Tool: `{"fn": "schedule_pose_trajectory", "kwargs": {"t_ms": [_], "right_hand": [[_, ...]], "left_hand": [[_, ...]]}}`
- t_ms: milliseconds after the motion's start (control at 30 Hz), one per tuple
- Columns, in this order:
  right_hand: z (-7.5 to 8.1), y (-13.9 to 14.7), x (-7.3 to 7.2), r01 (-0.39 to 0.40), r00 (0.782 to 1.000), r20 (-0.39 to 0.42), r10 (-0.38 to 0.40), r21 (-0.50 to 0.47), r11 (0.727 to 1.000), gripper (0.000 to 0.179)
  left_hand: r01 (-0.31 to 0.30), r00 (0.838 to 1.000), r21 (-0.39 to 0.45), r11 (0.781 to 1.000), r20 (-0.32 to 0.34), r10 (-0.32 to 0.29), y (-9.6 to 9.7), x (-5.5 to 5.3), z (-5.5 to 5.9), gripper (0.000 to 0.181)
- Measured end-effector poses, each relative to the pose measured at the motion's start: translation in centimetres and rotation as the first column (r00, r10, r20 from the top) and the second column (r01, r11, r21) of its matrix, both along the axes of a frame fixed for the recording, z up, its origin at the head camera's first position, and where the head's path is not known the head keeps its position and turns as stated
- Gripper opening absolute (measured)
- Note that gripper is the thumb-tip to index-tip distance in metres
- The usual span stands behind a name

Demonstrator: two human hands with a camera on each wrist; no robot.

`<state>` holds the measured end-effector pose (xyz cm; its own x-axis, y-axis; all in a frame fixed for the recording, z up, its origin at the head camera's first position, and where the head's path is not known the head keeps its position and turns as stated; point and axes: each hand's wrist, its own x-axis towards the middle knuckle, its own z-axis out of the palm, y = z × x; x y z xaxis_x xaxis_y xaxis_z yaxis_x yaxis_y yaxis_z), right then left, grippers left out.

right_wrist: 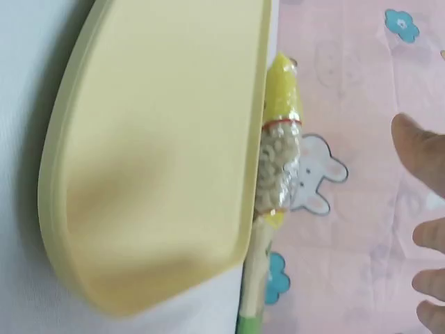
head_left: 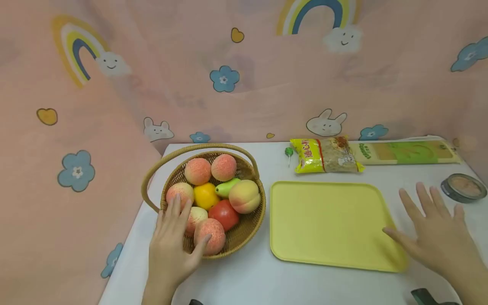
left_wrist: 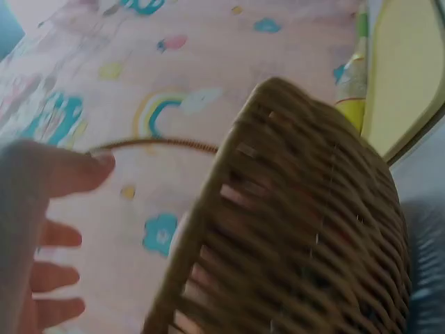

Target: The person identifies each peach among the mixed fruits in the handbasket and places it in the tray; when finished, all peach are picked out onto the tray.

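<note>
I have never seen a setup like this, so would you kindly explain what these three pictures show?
There is no robot here, only a person's bare left hand and right hand. The widest picture comes from a camera worn on the head; the other two come from cameras on the left and right wrists. On the white table stands a wicker basket of fruit, with a yellow tray beside it. Behind the tray lie a small green lollipop, a yellow-ended packet and a long green-and-beige pack; a round container sits to the right. One hand is at the basket's left side, the other by the tray's right edge. Neither holds anything.
</note>
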<state>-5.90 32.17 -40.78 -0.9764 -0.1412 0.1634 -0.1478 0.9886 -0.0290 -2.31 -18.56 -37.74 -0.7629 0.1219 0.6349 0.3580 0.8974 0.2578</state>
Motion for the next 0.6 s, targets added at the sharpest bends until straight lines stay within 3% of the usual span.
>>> {"fn": "schedule_pose_trajectory", "kwargs": {"t_ms": [100, 200, 300, 367, 467, 600], "right_hand": [[-0.3, -1.1, -0.3, -0.096, 0.995, -0.036, 0.093, -0.080, 0.992, 0.100], [0.0, -2.7, -0.6, -0.166, 0.986, -0.047, 0.160, -0.183, 0.969, 0.096], [0.8, -4.6, -1.0, -0.227, 0.973, -0.042, 0.226, -0.314, 0.922, 0.091], [1.5, -6.1, -1.2, -0.259, 0.962, -0.030, 0.270, -0.397, 0.880, 0.088], [2.6, -8.3, -1.6, -0.307, 0.942, -0.033, 0.333, -0.481, 0.821, 0.086], [3.7, -11.1, -2.3, -0.411, 0.898, -0.088, 0.432, -0.520, 0.749, 0.084]], "left_hand": [[0.072, 0.997, 0.194, 0.978, -0.035, -0.066, -1.4, 1.0, -0.7, 0.066], [0.100, 0.993, 0.352, 0.931, -0.095, -0.071, -3.1, 1.7, -1.5, 0.061], [0.109, 0.991, 0.475, 0.873, -0.126, -0.055, -4.9, 1.9, -2.0, 0.066], [0.120, 0.990, 0.529, 0.840, -0.122, -0.064, -6.1, 1.6, -2.3, 0.070], [0.177, 0.984, 0.580, 0.795, -0.093, -0.152, -7.5, 0.7, -2.8, 0.068], [0.237, 0.956, 0.629, 0.740, -0.017, -0.292, -8.7, -0.7, -3.6, 0.066]]}}
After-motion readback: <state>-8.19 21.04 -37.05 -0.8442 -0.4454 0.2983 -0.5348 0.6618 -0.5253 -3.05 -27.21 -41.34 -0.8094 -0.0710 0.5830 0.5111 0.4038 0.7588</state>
